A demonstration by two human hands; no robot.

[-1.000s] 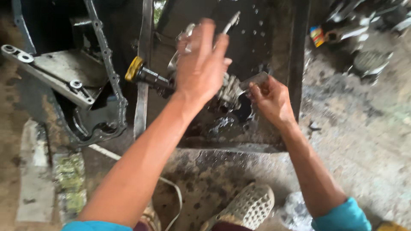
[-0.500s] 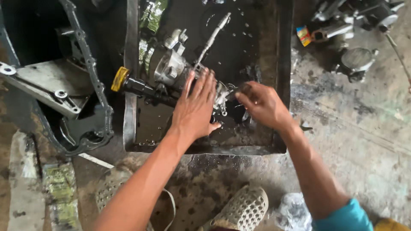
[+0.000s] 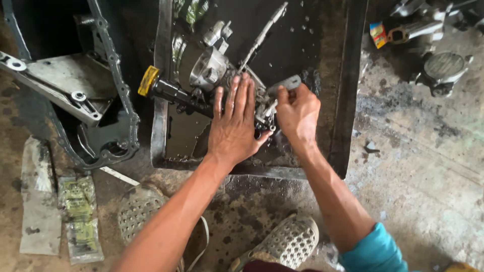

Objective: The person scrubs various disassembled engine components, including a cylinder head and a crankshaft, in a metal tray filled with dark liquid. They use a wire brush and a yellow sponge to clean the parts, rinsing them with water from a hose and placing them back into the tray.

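Observation:
A greasy metal engine part (image 3: 212, 68) with a long thin rod lies in a dark oily metal tray (image 3: 348, 100). A black tube with a yellow cap (image 3: 148, 80) sticks out of it to the left. My left hand (image 3: 234, 123) lies flat, fingers spread, pressing down on the part. My right hand (image 3: 297, 111) is closed around a small grey metal piece (image 3: 285, 83) at the part's right side. What lies under my palms is hidden.
A black engine cover (image 3: 108, 131) with a bolt-hole rim and a grey bracket lies at the left. Other metal parts (image 3: 438, 65) and a small coloured box sit at the top right. Plastic packets (image 3: 80, 216) lie on the concrete floor at the lower left. My two perforated shoes show below.
My left hand came down from mid-air and now lies flat on the part. My right hand shifted up to the grey piece. The view has moved closer.

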